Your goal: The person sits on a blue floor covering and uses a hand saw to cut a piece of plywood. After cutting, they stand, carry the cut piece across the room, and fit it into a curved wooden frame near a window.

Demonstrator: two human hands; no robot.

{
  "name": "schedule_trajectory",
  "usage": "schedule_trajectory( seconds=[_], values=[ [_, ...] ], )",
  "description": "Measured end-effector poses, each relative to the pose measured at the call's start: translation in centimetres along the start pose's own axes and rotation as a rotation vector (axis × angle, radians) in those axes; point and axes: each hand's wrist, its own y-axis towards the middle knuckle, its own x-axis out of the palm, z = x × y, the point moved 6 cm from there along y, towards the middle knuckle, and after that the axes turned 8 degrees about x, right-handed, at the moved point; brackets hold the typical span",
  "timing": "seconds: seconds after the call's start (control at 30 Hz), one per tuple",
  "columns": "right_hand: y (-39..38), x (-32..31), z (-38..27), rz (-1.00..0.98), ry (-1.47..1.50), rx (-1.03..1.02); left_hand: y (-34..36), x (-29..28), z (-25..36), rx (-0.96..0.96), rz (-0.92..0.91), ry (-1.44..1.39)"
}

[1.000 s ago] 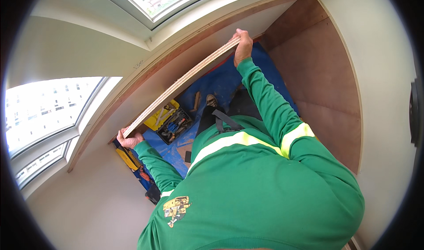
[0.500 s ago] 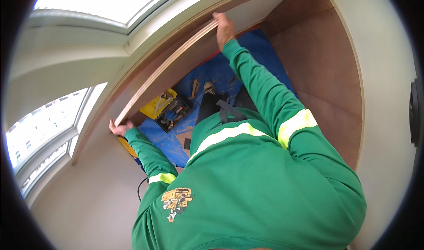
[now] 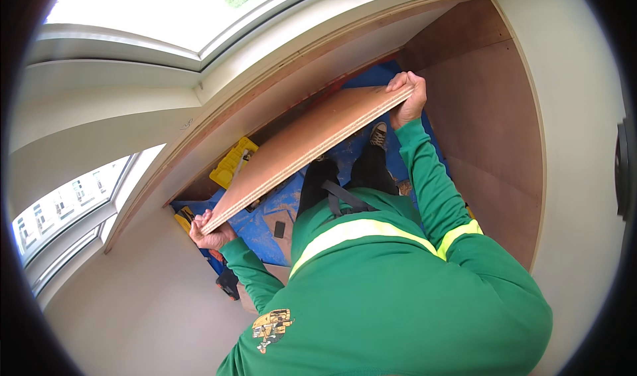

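Note:
A long plywood board [image 3: 312, 140] with a reddish-brown face and a pale layered edge is held up in front of me, tilted so that its face shows. My left hand [image 3: 211, 231] grips its near left end, fingers wrapped round the corner. At the far right end, my right hand [image 3: 408, 97] is closed on the other corner, fingers over the top face. The board hangs above the floor, apart from the wooden frame [image 3: 265, 77] under the window. It hides most of the toolbox behind it.
Blue sheeting [image 3: 262, 218] covers the floor. A yellow toolbox lid [image 3: 233, 163] shows beyond the board. A phone-like dark object [image 3: 279, 229] lies on a brown piece of board [image 3: 284, 243]. Brown panels [image 3: 481, 117] line the right side; a window [image 3: 166, 7] is at upper left.
The board has come away from the window-side frame, toward me and to the right, and has tipped so its broad face shows. Both hands have moved with it.

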Motion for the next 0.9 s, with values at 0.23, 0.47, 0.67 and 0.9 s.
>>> schedule_trajectory(
  seconds=[0.23, 0.47, 0.67, 0.9],
  values=[
    [-0.9, 2.2, -0.8, -0.048, 0.032, -0.032, -2.4, 1.0, 3.0, 0.077, 0.051, 0.029],
    [-0.9, 3.4, -1.8, -0.060, -0.001, -0.015, 0.5, 1.9, 2.5, 0.076, 0.000, 0.032],
    [-0.8, 7.0, 4.3, 0.086, -0.098, 0.022, 8.7, -5.3, -1.2, -0.038, -0.018, -0.044],
    [-1.6, 11.0, 4.6, 0.116, -0.192, -0.038, 10.7, -2.3, 3.8, 0.361, 0.094, 1.059]
  ],
)
